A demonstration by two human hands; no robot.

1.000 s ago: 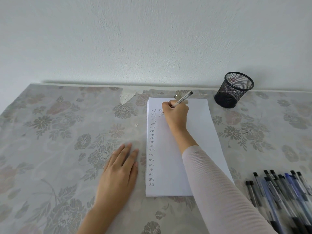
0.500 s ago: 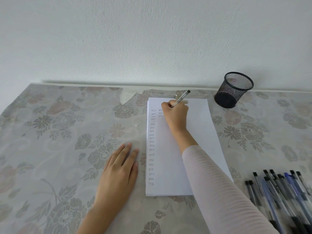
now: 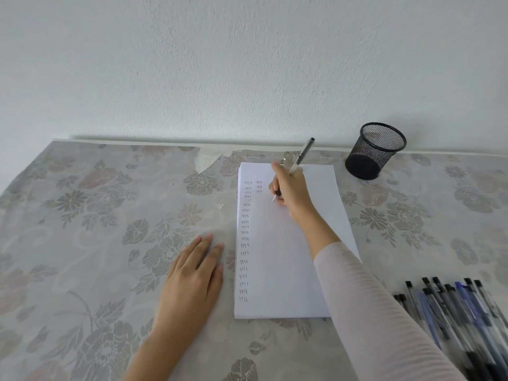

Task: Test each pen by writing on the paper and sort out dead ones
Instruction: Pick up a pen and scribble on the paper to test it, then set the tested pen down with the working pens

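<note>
A white stack of paper [image 3: 288, 270] lies on the table, with a long column of handwritten "test" words down its left side and a short second column at the top. My right hand [image 3: 291, 191] grips a clear pen [image 3: 302, 155] near the top of the sheet, its tip just right of the second column. The pen's black cap end points up and to the right. My left hand [image 3: 192, 270] rests flat on the tablecloth just left of the paper. A pile of several capped pens [image 3: 453, 312] lies at the lower right.
A black mesh pen cup [image 3: 375, 151] stands by the wall at the back right. The floral tablecloth [image 3: 82, 243] covers the table, torn at the far edge near the paper. A small metal clip [image 3: 286, 158] sits above the paper.
My right hand has shifted slightly down and right on the paper, and the pen now stands more upright. The left hand has stayed put.
</note>
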